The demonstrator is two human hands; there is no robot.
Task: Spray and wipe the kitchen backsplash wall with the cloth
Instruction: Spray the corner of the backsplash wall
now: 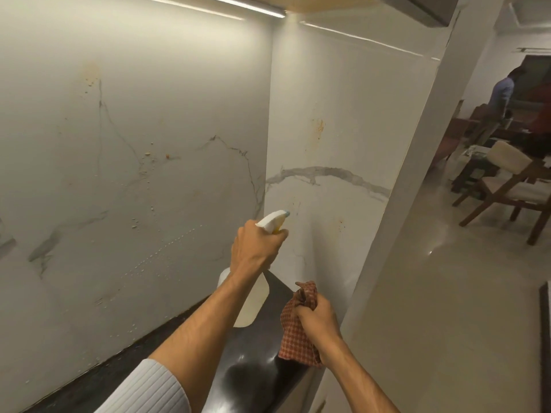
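My left hand [256, 248] grips a white spray bottle [253, 296] by its neck, the nozzle pointing at the corner of the white marble backsplash wall [149, 144]. Orange stains and stuck crumbs mark both wall panels, and spray droplets dot the left one. Lower right, my right hand [317, 318] holds a bunched red checked cloth [293, 335] above the dark countertop [256, 353], apart from the wall.
The side wall panel [343, 144] ends at a white pillar edge [417, 174]. Beyond it on the right lie a glossy floor [447, 293], wooden chairs [507, 186] and a person standing far back [502, 93]. A light strip runs under the cabinet above.
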